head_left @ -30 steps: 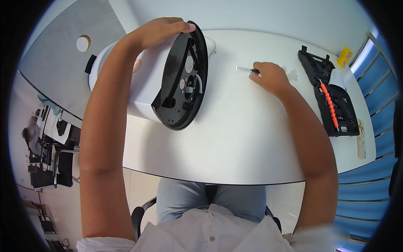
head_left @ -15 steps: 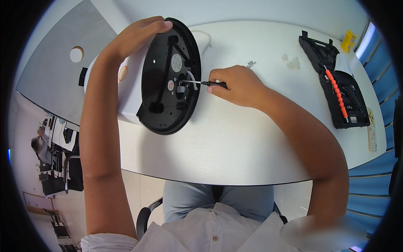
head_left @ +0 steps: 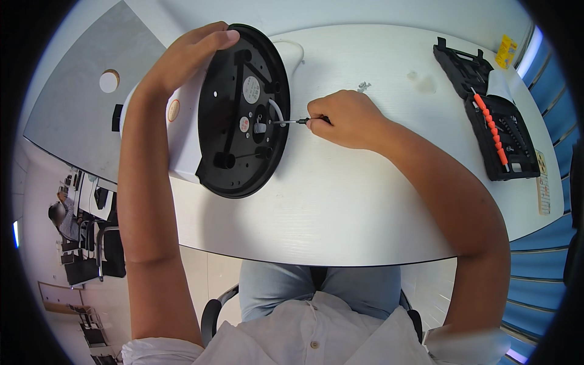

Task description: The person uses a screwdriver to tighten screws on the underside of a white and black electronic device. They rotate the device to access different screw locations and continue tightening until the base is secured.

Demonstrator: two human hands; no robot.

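On the white table (head_left: 286,228), a white machine (head_left: 187,143) lay tipped over, with its black bottom (head_left: 213,140) facing right. The left hand (head_left: 190,55) was at its top edge. Its thumb lay by the black rim, but the other fingers were mostly hidden, so I could not tell how they held on. The left arm covered much of the machine's white side. The right hand (head_left: 350,118) had its thumb and finger pinched on a small screwdriver (head_left: 295,121), hiding part of the black handle. The thin metal end reached over the black bottom near a white wire (head_left: 275,109). Just what its tip touched was too small to see. Tiny metal bits (head_left: 364,87) lay past the right hand, their shapes hard to make out. Far right, an open black tool case (head_left: 524,164) held a bumpy orange stick (head_left: 490,129).
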